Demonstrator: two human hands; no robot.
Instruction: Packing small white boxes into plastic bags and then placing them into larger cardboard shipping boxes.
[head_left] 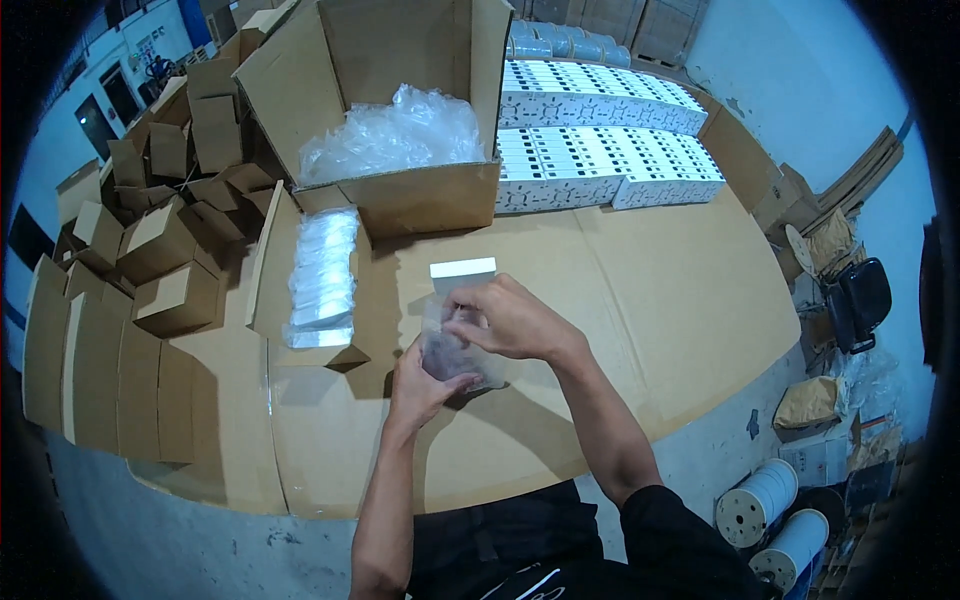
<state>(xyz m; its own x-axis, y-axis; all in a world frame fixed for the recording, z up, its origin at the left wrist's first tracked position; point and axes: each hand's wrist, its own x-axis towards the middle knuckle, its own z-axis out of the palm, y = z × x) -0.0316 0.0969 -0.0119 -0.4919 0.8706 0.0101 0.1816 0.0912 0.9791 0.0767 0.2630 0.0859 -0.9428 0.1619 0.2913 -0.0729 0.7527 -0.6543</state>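
Observation:
Between my hands is a clear plastic bag (458, 362), held over the cardboard-covered table. My left hand (418, 388) grips its lower left side, with the thumb across the front. My right hand (508, 318) is closed with bent fingers at the bag's upper part; the fingertips are partly hidden. Just beyond my right hand a small white box (463, 268) rests on the table. To the left, a narrow open carton (362, 300) holds a row of white boxes in clear bags (323, 270).
A big open carton (420, 200) full of clear plastic bags (400, 135) stands at the back. Stacked white printed boxes (600, 100) sit at the back right. Many brown cartons (178, 300) pile up on the left. Cable spools (757, 505) lie on the floor at right.

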